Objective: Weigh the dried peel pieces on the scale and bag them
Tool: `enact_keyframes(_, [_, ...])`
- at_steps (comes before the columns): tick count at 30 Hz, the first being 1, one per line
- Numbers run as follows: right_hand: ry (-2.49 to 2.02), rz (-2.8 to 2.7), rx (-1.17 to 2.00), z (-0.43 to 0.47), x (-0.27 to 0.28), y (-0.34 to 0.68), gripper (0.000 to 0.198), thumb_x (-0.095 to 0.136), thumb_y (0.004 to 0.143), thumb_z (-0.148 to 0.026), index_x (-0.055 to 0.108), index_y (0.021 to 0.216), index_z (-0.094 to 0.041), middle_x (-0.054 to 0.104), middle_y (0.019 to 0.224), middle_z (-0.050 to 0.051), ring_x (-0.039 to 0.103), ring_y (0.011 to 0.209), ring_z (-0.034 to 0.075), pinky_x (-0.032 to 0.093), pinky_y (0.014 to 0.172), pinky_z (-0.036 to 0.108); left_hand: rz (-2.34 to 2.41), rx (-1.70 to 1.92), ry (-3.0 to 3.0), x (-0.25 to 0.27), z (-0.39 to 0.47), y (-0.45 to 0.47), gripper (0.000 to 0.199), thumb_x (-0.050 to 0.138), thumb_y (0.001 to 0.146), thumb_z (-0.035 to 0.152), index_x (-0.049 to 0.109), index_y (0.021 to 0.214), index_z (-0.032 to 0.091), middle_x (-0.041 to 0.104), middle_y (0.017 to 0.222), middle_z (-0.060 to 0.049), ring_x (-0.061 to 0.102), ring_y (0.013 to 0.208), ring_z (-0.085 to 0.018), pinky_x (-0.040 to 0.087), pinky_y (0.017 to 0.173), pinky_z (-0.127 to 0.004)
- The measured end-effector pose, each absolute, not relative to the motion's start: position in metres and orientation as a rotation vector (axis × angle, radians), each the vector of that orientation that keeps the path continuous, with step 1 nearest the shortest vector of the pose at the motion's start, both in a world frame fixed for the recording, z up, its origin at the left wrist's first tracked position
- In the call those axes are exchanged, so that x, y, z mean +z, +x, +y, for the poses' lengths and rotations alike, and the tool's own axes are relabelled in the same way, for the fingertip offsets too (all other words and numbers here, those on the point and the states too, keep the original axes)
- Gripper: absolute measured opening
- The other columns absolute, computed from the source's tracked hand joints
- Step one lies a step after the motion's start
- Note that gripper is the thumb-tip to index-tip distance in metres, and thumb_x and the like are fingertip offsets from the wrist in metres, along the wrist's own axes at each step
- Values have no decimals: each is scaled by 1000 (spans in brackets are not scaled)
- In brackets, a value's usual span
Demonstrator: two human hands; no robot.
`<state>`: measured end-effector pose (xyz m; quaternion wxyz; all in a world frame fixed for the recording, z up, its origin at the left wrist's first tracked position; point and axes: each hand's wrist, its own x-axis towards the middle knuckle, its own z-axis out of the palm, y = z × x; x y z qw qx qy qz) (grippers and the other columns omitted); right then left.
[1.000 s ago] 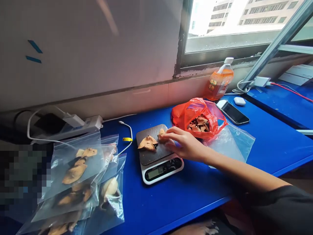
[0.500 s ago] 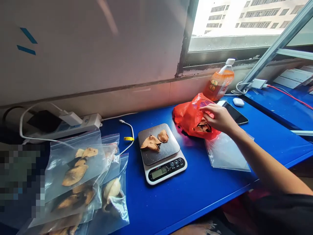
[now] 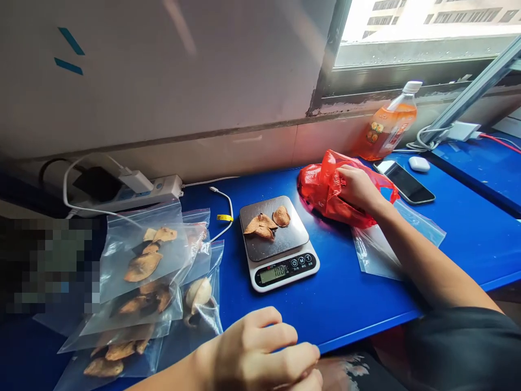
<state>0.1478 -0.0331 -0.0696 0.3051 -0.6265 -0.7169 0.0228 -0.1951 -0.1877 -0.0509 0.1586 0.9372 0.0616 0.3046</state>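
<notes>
My right hand (image 3: 358, 187) reaches into the mouth of a crumpled red plastic bag (image 3: 325, 182); the bag hides its fingers. My left hand (image 3: 268, 353) is low in front, loosely closed with bent fingers and nothing visible in it. Between the hands, a kitchen scale (image 3: 287, 266) bears dried brown slices: a larger curled piece (image 3: 261, 226) and a small round piece (image 3: 281, 216). Its display is lit and seems to read 10.8. Clear zip bags (image 3: 142, 233) with dried slices overlap at left, one with a pale bulb-like piece (image 3: 198, 293).
A clear plastic bag (image 3: 378, 255) lies flat under my right forearm. Behind it are a phone (image 3: 411, 184), a white earbud case (image 3: 419, 164) and a bottle of orange drink (image 3: 391, 125). A power strip (image 3: 163, 193) and white cable (image 3: 230, 203) sit along the wall.
My left hand has come into view at the bottom. My right hand has moved from the bag's rim into it, and the slices there are now hidden. The scale's reading has risen from 8.0.
</notes>
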Motion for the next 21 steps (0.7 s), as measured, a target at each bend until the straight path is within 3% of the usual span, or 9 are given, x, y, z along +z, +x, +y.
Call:
enact_keyframes(2, [-1657, -1943, 15, -35, -65, 149, 9, 51, 66, -15, 46, 60, -21, 60, 68, 5, 52, 66, 18, 38, 63, 30, 128, 855, 2734, -52, -185, -188, 21, 58, 86, 16, 57, 66, 20, 58, 58, 2, 42, 45, -10, 30, 43, -30])
enact_keyframes(5, [-1655, -2018, 153, -35, -65, 151, 9, 49, 72, -21, 52, 65, -19, 61, 67, 3, 53, 64, 17, 37, 61, 28, 122, 825, 2741, -51, -185, -189, 23, 53, 86, 10, 57, 65, 17, 49, 51, 2, 36, 45, -11, 24, 44, -30])
enact_keyframes(8, [-1696, -2084, 211, -32, -64, 153, 16, 45, 77, -24, 57, 68, -17, 64, 70, 4, 54, 63, 16, 36, 59, 27, 80, 831, 2711, -49, -185, -194, 20, 47, 87, 6, 61, 74, 14, 50, 55, 1, 35, 48, -12, 23, 45, -30])
enact_keyframes(14, [-1641, -2092, -69, -71, -21, 152, 18, 50, 84, -30, 63, 80, -18, 68, 86, 8, 59, 74, 18, 42, 65, 29, 103, 843, 2707, -44, -182, -193, 22, 44, 87, 5, 63, 80, 13, 50, 54, 0, 35, 48, -13, 22, 46, -29])
enact_keyframes(16, [-1624, -1977, -95, -105, -18, 158, 19, 52, 86, -33, 63, 84, -19, 68, 83, 6, 60, 70, 17, 45, 64, 29, 109, 884, 2695, -42, -183, -192, 22, 44, 87, 5, 63, 80, 13, 50, 55, 0, 35, 48, -13, 22, 46, -29])
enact_keyframes(21, [-1974, -1990, 235, -176, -69, 208, 31, 49, 83, -33, 65, 106, -21, 69, 106, 13, 65, 94, 27, 51, 82, 39, 105, 828, 2678, -41, -186, -191, 23, 43, 91, 9, 63, 83, 11, 57, 62, -3, 43, 52, -13, 27, 48, -29])
